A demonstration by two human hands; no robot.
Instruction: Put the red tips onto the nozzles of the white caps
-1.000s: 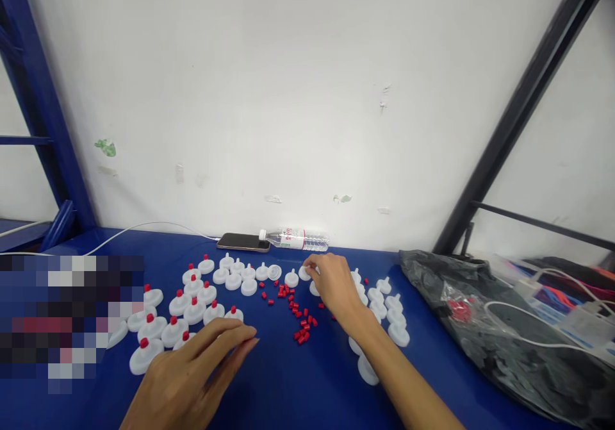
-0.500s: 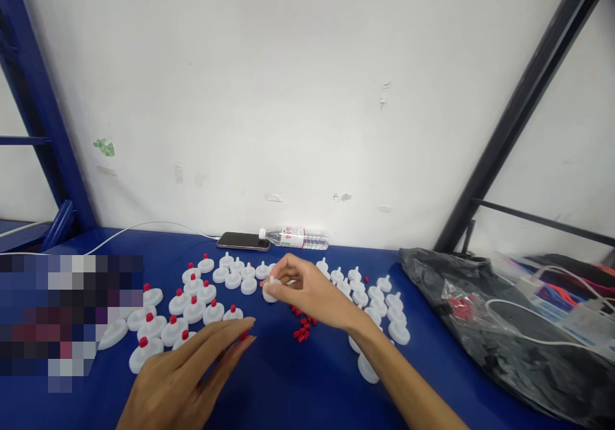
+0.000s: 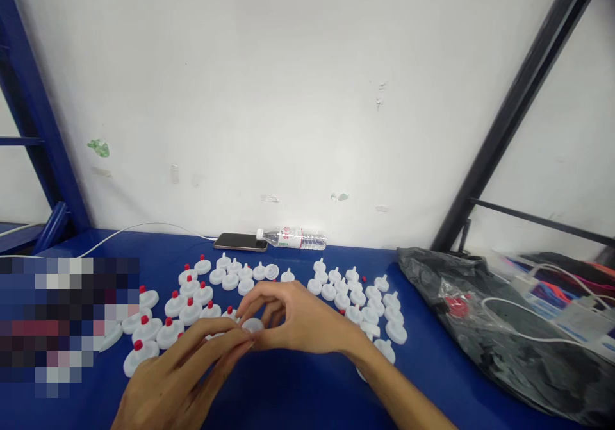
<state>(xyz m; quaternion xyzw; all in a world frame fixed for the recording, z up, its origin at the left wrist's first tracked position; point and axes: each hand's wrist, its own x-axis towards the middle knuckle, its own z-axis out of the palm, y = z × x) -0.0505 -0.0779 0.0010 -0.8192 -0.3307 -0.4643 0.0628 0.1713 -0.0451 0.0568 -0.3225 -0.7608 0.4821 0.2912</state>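
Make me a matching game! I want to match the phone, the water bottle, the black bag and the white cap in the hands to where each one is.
Things:
1. phone
2. water bottle
3. black bag
4. white cap

Places:
A. pinched between the left hand and the right hand
B. crumpled at the right end of the table
C. flat by the wall, with a white cable running to it
D. lying on its side by the wall, see-through

Pairs: 1-C, 2-D, 3-B, 4-A
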